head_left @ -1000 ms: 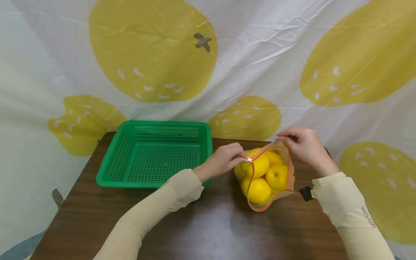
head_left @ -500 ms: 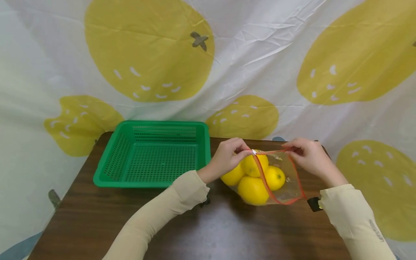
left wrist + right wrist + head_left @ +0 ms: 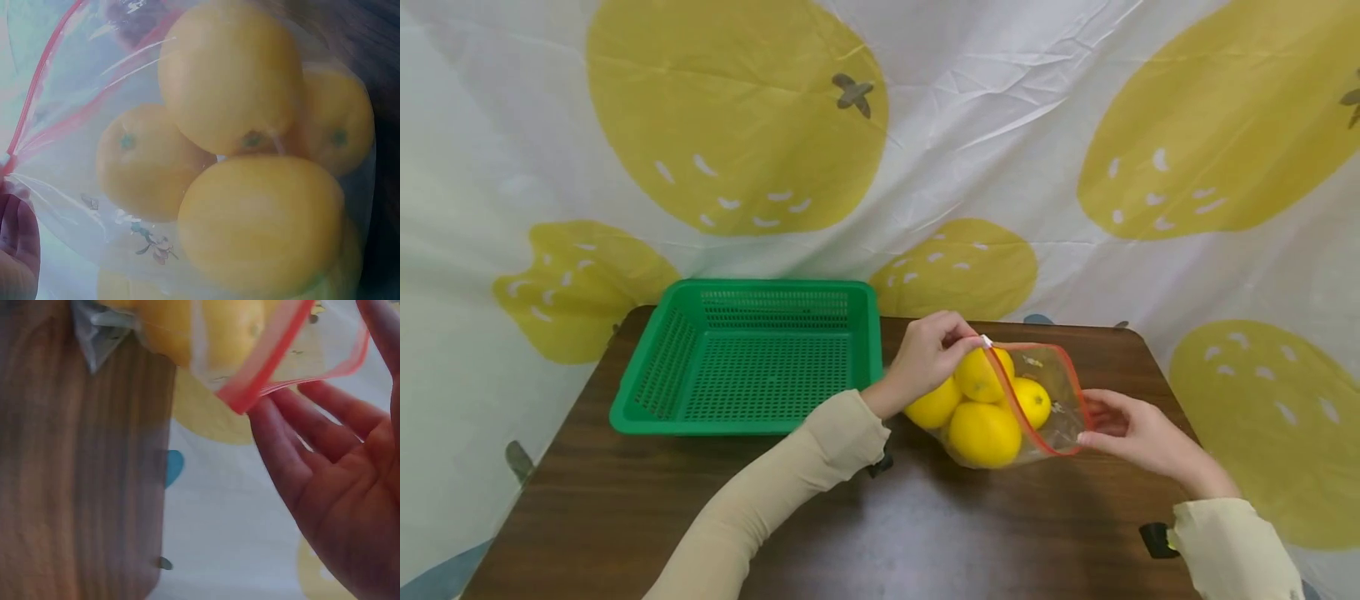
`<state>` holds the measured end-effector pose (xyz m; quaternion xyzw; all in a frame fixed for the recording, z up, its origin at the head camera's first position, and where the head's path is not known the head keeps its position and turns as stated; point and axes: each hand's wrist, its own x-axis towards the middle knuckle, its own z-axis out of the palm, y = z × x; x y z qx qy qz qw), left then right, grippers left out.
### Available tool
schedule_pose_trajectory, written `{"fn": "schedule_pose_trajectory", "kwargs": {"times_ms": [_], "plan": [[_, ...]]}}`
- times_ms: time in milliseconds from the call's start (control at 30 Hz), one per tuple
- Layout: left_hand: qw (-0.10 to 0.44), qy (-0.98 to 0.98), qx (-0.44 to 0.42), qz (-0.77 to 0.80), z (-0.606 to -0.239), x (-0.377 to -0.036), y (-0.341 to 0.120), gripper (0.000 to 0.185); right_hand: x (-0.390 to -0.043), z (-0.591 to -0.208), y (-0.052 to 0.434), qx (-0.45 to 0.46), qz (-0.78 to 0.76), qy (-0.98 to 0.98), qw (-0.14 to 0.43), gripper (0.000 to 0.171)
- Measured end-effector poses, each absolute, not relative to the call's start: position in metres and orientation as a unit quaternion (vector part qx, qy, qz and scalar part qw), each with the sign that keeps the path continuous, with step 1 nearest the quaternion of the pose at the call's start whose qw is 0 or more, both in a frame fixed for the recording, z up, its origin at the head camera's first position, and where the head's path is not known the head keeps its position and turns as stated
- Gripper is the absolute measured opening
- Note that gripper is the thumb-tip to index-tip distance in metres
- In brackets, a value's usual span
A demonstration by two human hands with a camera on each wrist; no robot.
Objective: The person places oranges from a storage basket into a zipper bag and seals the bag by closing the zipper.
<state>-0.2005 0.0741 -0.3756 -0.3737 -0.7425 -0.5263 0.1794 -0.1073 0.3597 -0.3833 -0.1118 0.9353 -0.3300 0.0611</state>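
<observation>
Brown tabletop [image 3: 865, 533] | left hand [image 3: 925, 358] pinches zip bag [image 3: 1051, 392] slider, lemons [image 3: 983, 433] inside | right hand [image 3: 1123, 429] released, fingertips touching bag's rim | green basket [image 3: 640, 392] beyond left hand

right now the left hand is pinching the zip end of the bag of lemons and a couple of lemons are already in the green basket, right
Not quite: the green basket holds nothing, as the head view shows. All the yellow fruit are inside the clear bag. The rest stands: the left hand pinches the bag's zip end, while the right hand touches the bag's red-edged corner with open fingers.
</observation>
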Motion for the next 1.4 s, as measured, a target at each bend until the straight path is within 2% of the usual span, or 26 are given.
{"fn": "schedule_pose_trajectory", "kwargs": {"times_ms": [67, 167, 267, 367, 500, 633, 767, 967, 1400], "plan": [[0.176, -0.741, -0.364, -0.536, -0.376, -0.201, 0.074, 0.008, -0.103, -0.392, 0.360, -0.115, -0.360, 0.922, 0.079, 0.069], [0.172, -0.740, -0.353, -0.546, -0.377, -0.202, 0.074, 0.009, -0.098, -0.403, 0.359, -0.122, -0.367, 0.920, 0.065, 0.071], [0.171, -0.742, -0.346, -0.548, -0.377, -0.203, 0.074, 0.010, -0.094, -0.412, 0.357, -0.130, -0.341, 0.931, 0.000, 0.058], [0.170, -0.744, -0.340, -0.549, -0.378, -0.204, 0.073, 0.010, -0.092, -0.416, 0.357, -0.140, -0.315, 0.933, -0.101, 0.047], [0.165, -0.741, -0.322, -0.566, -0.375, -0.206, 0.067, 0.010, -0.097, -0.410, 0.355, -0.190, -0.312, 0.906, -0.216, 0.043], [0.154, -0.738, -0.292, -0.589, -0.372, -0.205, 0.059, 0.012, -0.111, -0.394, 0.358, -0.251, -0.301, 0.878, -0.276, 0.037], [0.136, -0.743, -0.257, -0.603, -0.372, -0.202, 0.048, 0.013, -0.125, -0.376, 0.365, -0.243, -0.277, 0.883, -0.291, 0.028], [0.121, -0.757, -0.212, -0.606, -0.376, -0.200, 0.035, 0.015, -0.142, -0.365, 0.371, -0.191, -0.255, 0.905, -0.283, 0.022], [0.102, -0.750, -0.203, -0.621, -0.388, -0.207, 0.036, 0.015, -0.159, -0.380, 0.386, -0.147, -0.252, 0.917, -0.273, 0.016]]}}
